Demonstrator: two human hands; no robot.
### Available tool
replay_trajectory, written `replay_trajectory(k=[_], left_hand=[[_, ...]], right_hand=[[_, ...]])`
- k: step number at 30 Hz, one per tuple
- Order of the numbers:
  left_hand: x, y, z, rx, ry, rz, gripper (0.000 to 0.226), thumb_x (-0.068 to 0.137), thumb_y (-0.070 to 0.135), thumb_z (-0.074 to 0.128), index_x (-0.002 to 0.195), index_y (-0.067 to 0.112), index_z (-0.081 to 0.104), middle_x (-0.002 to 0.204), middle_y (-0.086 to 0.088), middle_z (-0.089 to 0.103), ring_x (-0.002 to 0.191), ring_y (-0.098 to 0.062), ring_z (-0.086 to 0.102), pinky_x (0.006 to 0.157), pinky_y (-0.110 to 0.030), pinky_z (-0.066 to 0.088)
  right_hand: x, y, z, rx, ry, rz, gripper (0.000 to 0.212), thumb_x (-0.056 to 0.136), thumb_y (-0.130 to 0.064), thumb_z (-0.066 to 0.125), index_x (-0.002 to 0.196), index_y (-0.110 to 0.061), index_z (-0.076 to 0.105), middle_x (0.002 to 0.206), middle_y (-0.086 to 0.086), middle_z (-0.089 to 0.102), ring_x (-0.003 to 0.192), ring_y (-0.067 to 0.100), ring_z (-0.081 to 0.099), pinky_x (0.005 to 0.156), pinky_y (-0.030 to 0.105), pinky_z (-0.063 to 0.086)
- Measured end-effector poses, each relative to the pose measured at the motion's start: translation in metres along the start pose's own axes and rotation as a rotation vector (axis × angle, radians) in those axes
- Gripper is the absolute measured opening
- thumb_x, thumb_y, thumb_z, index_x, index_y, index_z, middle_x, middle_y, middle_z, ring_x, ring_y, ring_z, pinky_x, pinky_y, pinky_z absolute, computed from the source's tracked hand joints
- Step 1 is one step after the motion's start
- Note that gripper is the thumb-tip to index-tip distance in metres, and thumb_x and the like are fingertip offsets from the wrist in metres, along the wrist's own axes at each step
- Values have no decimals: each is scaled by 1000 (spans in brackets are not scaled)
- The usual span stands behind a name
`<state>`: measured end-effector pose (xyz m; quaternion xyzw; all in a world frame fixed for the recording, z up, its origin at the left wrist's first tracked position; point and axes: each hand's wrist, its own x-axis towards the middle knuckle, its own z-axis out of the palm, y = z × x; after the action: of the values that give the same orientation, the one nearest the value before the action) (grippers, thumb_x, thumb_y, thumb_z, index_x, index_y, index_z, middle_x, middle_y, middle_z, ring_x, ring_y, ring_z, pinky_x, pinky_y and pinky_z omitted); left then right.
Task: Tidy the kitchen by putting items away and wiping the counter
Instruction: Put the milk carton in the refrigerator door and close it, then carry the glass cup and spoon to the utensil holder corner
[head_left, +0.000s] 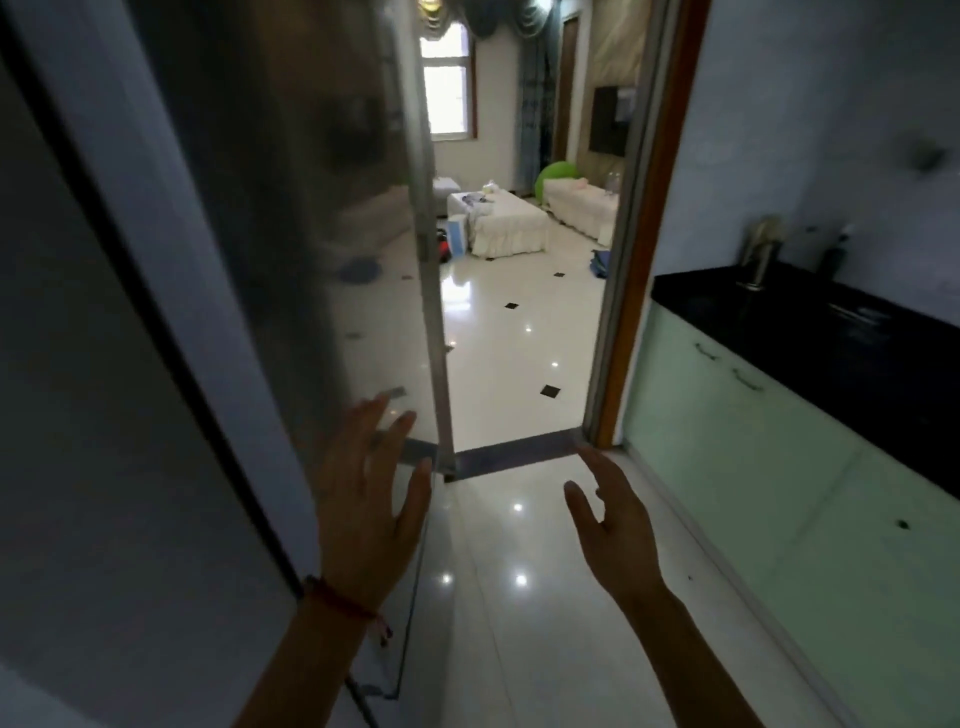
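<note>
Two hands, left (366, 499) and right (615, 525), spread empty before one glass door (291, 249).

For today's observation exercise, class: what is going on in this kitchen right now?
A person stands by the partly open frosted glass sliding door, facing a bright living room. The left hand, with a red string bracelet at the wrist, is spread open in front of the glass near the door's edge; contact is unclear. The right hand hangs open, with no grip on anything. The glossy black counter to the right is untouched.
</note>
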<state>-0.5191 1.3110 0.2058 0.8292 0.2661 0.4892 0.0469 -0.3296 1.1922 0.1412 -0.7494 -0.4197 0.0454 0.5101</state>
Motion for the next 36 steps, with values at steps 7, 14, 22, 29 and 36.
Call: replay_trajectory(k=[7, 14, 22, 29, 36], left_hand=[[-69, 59, 138, -141, -748, -161, 95, 76, 79, 12, 120, 9, 59, 123, -15, 61, 118, -30, 54, 97, -33, 39], [-167, 163, 245, -175, -1372, -301, 41, 90, 33, 52, 126, 15, 53, 133, -7, 54, 123, -19, 49, 105, -27, 34], [-249, 277, 312, -139, -1791, -265, 32, 94, 26, 44, 104, 3, 64, 117, -17, 62, 109, -29, 56, 87, -28, 40], [-270, 355, 361, -187, -1913, -188, 21, 85, 26, 55, 66, 16, 59, 79, -10, 61, 78, -22, 55, 64, -24, 37], [-295, 415, 408, -91, -2093, 172, 29, 87, 16, 52, 59, 11, 57, 64, -9, 58, 62, -22, 50, 53, -24, 31]], right_hand=[[-80, 120, -143, -256, 77, 422, 48, 93, -31, 47, 138, -19, 37, 144, 1, 43, 130, 19, 43, 104, 31, 36], [-219, 229, -255, -332, 85, 910, 47, 94, -33, 44, 138, -19, 38, 142, 6, 46, 129, 21, 45, 103, 33, 39], [-383, 262, -306, -187, 264, 1385, 42, 95, -23, 45, 134, -8, 42, 137, 13, 51, 125, 27, 49, 98, 29, 40], [-470, 249, -301, 13, 693, 1680, 36, 93, -16, 49, 127, -3, 51, 125, 19, 60, 114, 31, 58, 91, 30, 44], [-504, 232, -263, 214, 1173, 1875, 35, 92, -14, 50, 122, 3, 54, 125, 24, 58, 116, 35, 55, 97, 35, 41]])
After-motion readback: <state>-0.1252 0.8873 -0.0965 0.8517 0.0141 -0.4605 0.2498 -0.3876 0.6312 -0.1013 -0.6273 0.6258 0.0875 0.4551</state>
